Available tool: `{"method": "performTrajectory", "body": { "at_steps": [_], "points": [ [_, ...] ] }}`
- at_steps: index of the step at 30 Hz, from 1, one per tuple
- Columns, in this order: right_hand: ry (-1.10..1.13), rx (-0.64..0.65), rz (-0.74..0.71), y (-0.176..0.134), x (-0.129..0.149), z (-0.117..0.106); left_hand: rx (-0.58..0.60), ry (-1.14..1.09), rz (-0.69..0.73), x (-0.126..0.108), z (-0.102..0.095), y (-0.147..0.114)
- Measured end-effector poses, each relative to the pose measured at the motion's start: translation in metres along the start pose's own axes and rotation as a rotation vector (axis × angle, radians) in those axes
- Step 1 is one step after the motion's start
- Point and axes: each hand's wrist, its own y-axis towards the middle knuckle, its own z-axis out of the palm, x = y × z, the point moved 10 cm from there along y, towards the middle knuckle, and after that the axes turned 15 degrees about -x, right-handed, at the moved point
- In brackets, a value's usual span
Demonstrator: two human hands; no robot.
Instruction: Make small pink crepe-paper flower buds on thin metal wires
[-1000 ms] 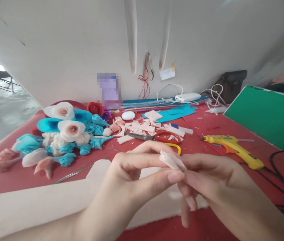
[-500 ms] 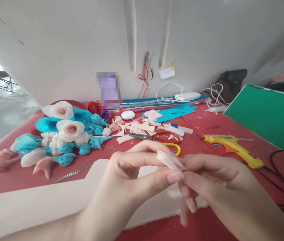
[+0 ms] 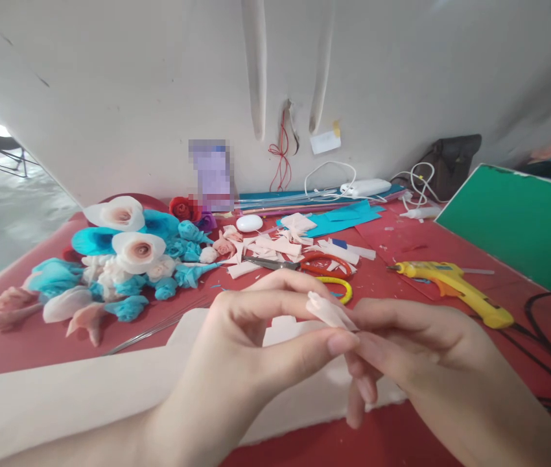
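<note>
Between my two hands is a small rolled piece of pale pink crepe paper (image 3: 328, 310), its ruffled end pointing up and left. My left hand (image 3: 260, 344) pinches it with thumb below and fingers behind. My right hand (image 3: 416, 344) grips the narrow lower end between thumb and index finger; its other fingers curl underneath. Beneath the hands lies a large pale pink paper sheet (image 3: 85, 389). Scissors (image 3: 327, 264) with red and yellow handles rest just beyond my fingers, the yellow loop partly behind my left hand.
Blue, white and pink paper flowers (image 3: 139, 253) are heaped at the left, by thin wires (image 3: 153, 329). Pink paper scraps (image 3: 275, 246) lie behind the scissors. A yellow glue gun (image 3: 455, 285) and black cables are at right, near a green board (image 3: 523, 227). Blue paper (image 3: 338, 218) lies behind.
The rolled paper has turned slightly between my fingers, and its ruffled tip sits a little further right. Both hands keep their grip and nearly the same position.
</note>
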Motion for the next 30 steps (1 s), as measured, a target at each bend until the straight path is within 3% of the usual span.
{"method": "performTrajectory", "body": {
  "at_steps": [6, 11, 15, 19, 26, 30],
  "points": [
    [-0.094, -0.027, -0.057, -0.004, 0.002, -0.004, -0.009, 0.008, -0.031, 0.002, 0.0, 0.002],
    [-0.192, -0.141, -0.206, -0.006, 0.015, -0.013, -0.013, 0.036, -0.014, 0.0, 0.0, 0.004],
    [-0.352, -0.101, -0.301, -0.007, 0.023, -0.01, -0.009, 0.072, 0.013, -0.001, 0.001, 0.005],
    [-0.354, -0.184, -0.369, -0.009, 0.032, -0.012, -0.019, 0.095, 0.05, -0.004, 0.0, 0.004],
    [-0.339, -0.239, -0.344, -0.009, 0.03, -0.014, -0.006, 0.077, 0.063, -0.008, 0.003, 0.007],
    [-0.349, -0.143, -0.32, -0.005, 0.026, -0.011, -0.005, 0.165, 0.098, -0.012, 0.003, 0.009]
  ]
}}
